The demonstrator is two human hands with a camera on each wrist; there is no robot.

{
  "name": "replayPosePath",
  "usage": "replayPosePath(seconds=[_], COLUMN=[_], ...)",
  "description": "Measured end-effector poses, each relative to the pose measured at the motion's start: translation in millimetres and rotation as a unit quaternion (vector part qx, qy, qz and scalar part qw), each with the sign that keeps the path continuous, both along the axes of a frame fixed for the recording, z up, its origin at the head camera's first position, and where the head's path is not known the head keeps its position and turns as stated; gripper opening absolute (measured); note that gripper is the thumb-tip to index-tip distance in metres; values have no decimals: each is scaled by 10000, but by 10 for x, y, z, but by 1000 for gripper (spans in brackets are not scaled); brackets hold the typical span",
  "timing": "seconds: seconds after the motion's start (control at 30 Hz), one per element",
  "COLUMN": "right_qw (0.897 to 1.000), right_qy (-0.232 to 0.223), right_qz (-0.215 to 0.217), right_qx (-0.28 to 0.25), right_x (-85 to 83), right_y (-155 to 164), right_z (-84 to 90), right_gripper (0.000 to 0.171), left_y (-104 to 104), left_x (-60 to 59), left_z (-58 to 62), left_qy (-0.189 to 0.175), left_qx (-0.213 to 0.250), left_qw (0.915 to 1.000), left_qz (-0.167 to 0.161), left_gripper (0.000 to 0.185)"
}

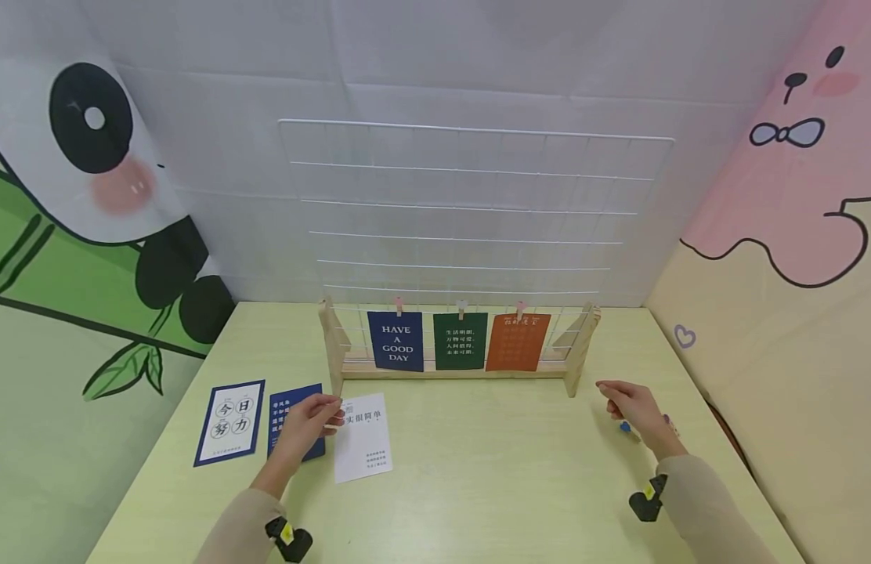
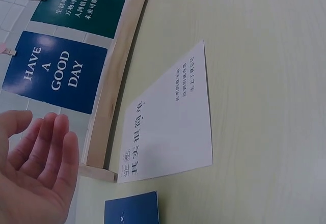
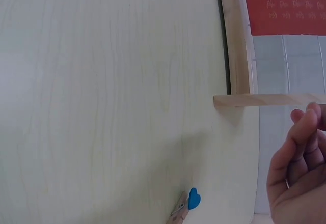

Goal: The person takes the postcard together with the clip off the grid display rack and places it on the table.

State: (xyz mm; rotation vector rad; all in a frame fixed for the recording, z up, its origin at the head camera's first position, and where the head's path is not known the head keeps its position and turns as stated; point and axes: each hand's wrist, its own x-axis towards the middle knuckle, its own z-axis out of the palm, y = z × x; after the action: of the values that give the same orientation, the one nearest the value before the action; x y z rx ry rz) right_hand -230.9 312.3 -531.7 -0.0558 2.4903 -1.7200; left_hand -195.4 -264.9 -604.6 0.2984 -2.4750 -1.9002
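Observation:
My left hand [image 1: 305, 427] hovers over the cards at the table's left, fingers bent loosely with nothing between them. Below it lie a white card [image 1: 365, 454] with black characters and a dark blue card [image 1: 314, 452], partly covered by the hand. My right hand [image 1: 634, 411] is raised off the right end of the wooden stand, fingers loosely curled, no held thing showing. Beneath it on the table is a clothespin with a blue heart [image 3: 194, 198]. Clothespins hold a blue card [image 1: 396, 356], a green card [image 1: 460, 359] and an orange card [image 1: 518, 348] on the stand's wire grid.
The wooden stand [image 1: 449, 375] sits at the back of the table, with a white wire grid [image 1: 471, 207] rising from it. A blue-bordered white card [image 1: 229, 446] lies at far left. Cartoon-printed cloths hang at both sides.

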Motion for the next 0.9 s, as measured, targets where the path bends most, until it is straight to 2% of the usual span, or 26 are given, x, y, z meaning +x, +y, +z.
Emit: replayPosePath(seconds=[0.03,0.1,0.2,0.3,0.33,0.37,0.4,0.5,0.63,0.7,0.87,0.9], right_qw=[10000,9996,9996,9995,9997,9997,10000,9998,9999,9999,9996,9995], right_qy=[28,-16,247,202,139,105,-44,-193,-135,-79,1,13], right_qz=[-95,-228,21,219,184,163,29,-5,90,146,280,310], right_qx=[-5,159,-152,-126,-98,-148,60,47,51,-11,-40,-29], right_x=[-64,-146,-203,-52,9,17,62,58,28,10,-32,-41], right_y=[13,-21,-56,-296,-391,-431,-517,-613,-699,-741,-849,-869], right_z=[-99,-183,-253,114,253,286,398,437,432,435,450,450], right_gripper=[40,43,42,39,39,38,39,38,38,37,33,32], left_y=[21,58,112,156,171,186,199,236,307,386,634,663], left_x=[-13,-44,-90,-144,-160,-175,-188,-209,-188,-114,114,131], left_z=[-4,-22,-36,-46,-46,-44,-43,-27,78,246,801,864], left_qy=[6,20,52,58,45,38,44,103,217,161,80,102], left_qx=[31,80,88,10,-16,-23,2,41,109,144,232,239], left_qw=[10000,9999,9998,9996,9996,9995,9995,9995,9995,9996,9997,9997], left_qz=[49,116,192,270,290,308,319,287,219,169,13,-25], left_gripper=[42,40,36,34,32,31,29,26,31,35,33,32])
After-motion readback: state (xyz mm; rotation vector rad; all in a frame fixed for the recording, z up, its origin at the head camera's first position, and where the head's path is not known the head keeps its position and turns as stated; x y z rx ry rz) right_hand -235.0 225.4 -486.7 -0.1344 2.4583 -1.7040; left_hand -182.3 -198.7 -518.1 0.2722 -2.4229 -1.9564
